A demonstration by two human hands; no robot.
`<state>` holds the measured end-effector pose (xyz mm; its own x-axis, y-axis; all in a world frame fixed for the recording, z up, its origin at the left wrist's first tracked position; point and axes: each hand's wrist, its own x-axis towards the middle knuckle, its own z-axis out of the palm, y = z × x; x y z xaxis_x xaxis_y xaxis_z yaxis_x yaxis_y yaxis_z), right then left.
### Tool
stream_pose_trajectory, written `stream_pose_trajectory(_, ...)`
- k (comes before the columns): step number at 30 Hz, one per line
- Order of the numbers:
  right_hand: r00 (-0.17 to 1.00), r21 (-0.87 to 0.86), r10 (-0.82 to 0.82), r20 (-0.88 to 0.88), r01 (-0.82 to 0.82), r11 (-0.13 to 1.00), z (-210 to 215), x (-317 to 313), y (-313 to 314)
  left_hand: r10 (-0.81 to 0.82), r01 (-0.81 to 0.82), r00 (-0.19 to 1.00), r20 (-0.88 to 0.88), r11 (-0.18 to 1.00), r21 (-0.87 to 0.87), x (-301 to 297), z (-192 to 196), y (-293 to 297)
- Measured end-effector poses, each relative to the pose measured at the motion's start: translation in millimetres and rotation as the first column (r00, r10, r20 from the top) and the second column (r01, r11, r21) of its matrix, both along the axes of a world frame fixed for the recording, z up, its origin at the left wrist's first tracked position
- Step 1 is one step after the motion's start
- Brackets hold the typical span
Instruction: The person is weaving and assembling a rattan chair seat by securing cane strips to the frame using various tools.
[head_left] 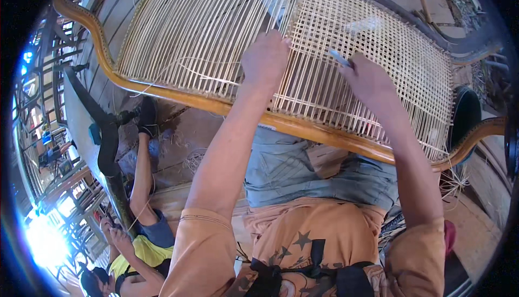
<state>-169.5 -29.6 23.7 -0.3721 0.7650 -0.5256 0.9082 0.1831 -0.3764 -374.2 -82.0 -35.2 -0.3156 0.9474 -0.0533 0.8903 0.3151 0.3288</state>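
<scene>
A curved wooden seat frame [189,100] lies across my lap, strung with pale cane. Its right panel [400,43] is an open checked weave towards the far side, while the left panel [178,21] has strands running mostly one way. My left hand [266,59] rests on the cane beside the middle divider, fingers curled in; what they pinch is hidden. Above the right panel, my right hand [372,82] grips a slim pale-blue tool [339,57], its kind unclear, pointing up and left. A loose cane strand [208,75] loops over the left panel.
At the lower left sits another person [143,254] in a yellow top, hands around a small dark object. A dark curved wooden piece [108,135] stands between us. Cane scraps [194,159] litter the floor, with a bunch of strand ends [455,181] at the right.
</scene>
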Motion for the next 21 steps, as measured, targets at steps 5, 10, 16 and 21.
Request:
stream_pose_trajectory(5,0.844,-0.257,-0.351,-0.406,0.264,0.930,2.3,96.3,-3.7,-0.117,0.163,0.965,-0.237,0.969,0.186,14.7,22.8,1.0)
stream_pose_trajectory(10,0.175,-0.800,-0.873,-0.455,0.349,0.488,14.4,77.8,-39.4,-0.094,0.133,0.978,-0.188,0.970,0.205,24.4,6.3,-12.6)
stream_pose_trajectory(16,0.505,-0.683,-0.698,-0.508,0.258,0.683,-5.0,53.7,-64.9,-0.094,0.114,0.975,-0.201,0.989,0.095,27.6,4.0,-8.1)
stream_pose_trajectory(21,0.643,-0.567,-0.569,-0.513,0.244,0.787,-6.4,5.5,-33.9,-0.059,0.083,0.973,-0.221,0.991,0.103,28.2,-0.1,-10.4)
